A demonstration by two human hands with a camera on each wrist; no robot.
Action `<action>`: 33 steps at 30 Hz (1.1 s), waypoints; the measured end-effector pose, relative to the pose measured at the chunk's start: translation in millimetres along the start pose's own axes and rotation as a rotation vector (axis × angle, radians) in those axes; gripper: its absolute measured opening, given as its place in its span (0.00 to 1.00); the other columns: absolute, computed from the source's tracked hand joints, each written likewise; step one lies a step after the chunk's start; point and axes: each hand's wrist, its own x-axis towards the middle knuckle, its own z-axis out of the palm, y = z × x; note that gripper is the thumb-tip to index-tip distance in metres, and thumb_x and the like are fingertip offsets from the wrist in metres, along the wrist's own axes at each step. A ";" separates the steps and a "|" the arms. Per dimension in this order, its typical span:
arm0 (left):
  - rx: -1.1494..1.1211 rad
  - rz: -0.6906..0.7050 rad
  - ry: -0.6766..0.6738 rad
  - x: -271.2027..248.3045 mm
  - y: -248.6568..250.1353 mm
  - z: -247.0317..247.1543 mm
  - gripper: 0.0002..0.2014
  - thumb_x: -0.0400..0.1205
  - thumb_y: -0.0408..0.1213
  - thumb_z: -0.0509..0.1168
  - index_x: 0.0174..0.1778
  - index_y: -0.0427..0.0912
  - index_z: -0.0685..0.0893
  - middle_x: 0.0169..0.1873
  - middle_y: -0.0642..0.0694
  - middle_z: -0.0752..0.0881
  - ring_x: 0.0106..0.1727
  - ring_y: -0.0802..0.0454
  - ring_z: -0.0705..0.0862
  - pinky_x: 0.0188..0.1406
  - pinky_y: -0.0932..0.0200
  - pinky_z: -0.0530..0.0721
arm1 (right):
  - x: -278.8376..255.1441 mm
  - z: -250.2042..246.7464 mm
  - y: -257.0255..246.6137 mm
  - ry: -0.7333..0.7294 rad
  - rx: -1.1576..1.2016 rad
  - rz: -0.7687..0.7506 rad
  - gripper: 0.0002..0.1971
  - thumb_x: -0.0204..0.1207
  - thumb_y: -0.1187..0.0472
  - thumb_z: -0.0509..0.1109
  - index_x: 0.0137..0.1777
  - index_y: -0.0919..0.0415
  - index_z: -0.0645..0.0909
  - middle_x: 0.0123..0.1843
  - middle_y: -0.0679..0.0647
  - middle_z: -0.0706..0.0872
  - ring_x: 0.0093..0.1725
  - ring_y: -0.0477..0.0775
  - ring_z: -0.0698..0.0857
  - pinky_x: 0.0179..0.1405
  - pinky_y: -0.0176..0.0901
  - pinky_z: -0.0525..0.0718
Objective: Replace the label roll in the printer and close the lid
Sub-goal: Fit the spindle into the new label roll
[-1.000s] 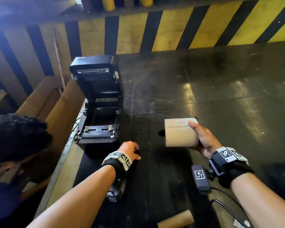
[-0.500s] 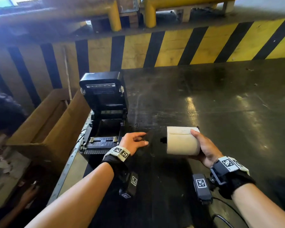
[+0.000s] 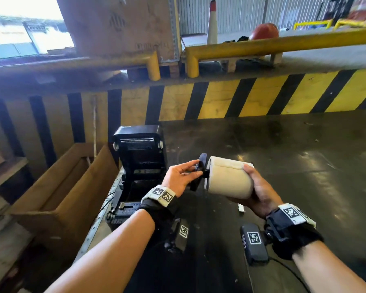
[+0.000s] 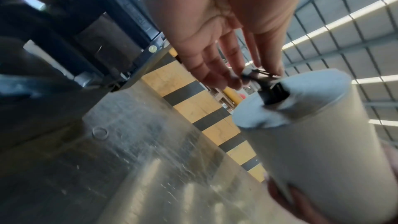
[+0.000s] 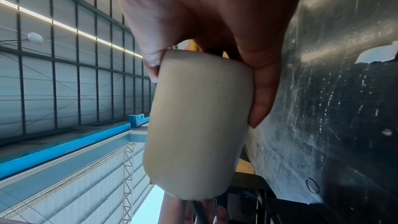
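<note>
The black label printer point(image 3: 140, 157) stands at the table's left edge, its lid raised upright and its bay partly hidden behind my left wrist. My right hand point(image 3: 260, 187) grips the cream label roll point(image 3: 228, 178) from its right end, holding it sideways in the air to the right of the printer. A black spindle point(image 3: 200, 172) sticks out of the roll's left end. My left hand point(image 3: 195, 168) pinches the spindle's flange between thumb and fingertips. The left wrist view shows the fingertips point(image 4: 215, 74) on the spindle point(image 4: 258, 77) at the roll's core point(image 4: 312, 142). In the right wrist view, thumb and fingers clasp the roll point(image 5: 198, 125).
An open cardboard box point(image 3: 57, 187) sits left of the printer, below the dark metal table point(image 3: 283, 155). A yellow-and-black striped wall point(image 3: 220, 98) closes the far side. A small white scrap point(image 3: 241, 208) lies on the table under the roll.
My right hand has lifted the roll off the table. My left hand rose from the table and took hold of the black spindle end. The head view tilted upward.
</note>
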 end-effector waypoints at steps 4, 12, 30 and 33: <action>0.120 0.017 -0.098 -1.3 2.8 -2.5 0.28 0.74 0.28 0.71 0.71 0.45 0.76 0.57 0.42 0.86 0.54 0.53 0.85 0.65 0.58 0.80 | -3.6 2.4 -5.9 -0.023 -0.012 -0.020 0.12 0.74 0.45 0.65 0.51 0.50 0.80 0.50 0.61 0.83 0.52 0.63 0.82 0.66 0.73 0.76; 0.342 0.039 -0.191 -0.9 5.0 -11.3 0.31 0.71 0.39 0.73 0.72 0.54 0.75 0.61 0.47 0.87 0.60 0.49 0.87 0.67 0.43 0.81 | -12.2 9.3 -14.0 -0.028 -0.120 -0.093 0.14 0.73 0.46 0.66 0.54 0.52 0.78 0.54 0.62 0.82 0.53 0.62 0.83 0.52 0.66 0.85; -0.133 -0.242 -0.299 -17.0 39.1 -25.2 0.12 0.82 0.30 0.58 0.58 0.42 0.82 0.41 0.45 0.86 0.39 0.52 0.85 0.42 0.59 0.82 | -24.8 36.2 -11.8 -0.015 -0.300 -0.353 0.06 0.75 0.51 0.68 0.50 0.48 0.81 0.51 0.52 0.82 0.49 0.54 0.82 0.47 0.58 0.88; -0.066 -0.248 -0.219 -19.1 42.4 -27.5 0.17 0.76 0.57 0.64 0.48 0.48 0.87 0.42 0.43 0.87 0.42 0.47 0.84 0.48 0.51 0.80 | -25.4 47.8 -7.0 -0.051 -0.332 -0.414 0.04 0.76 0.54 0.68 0.49 0.47 0.81 0.48 0.49 0.83 0.46 0.51 0.82 0.44 0.54 0.86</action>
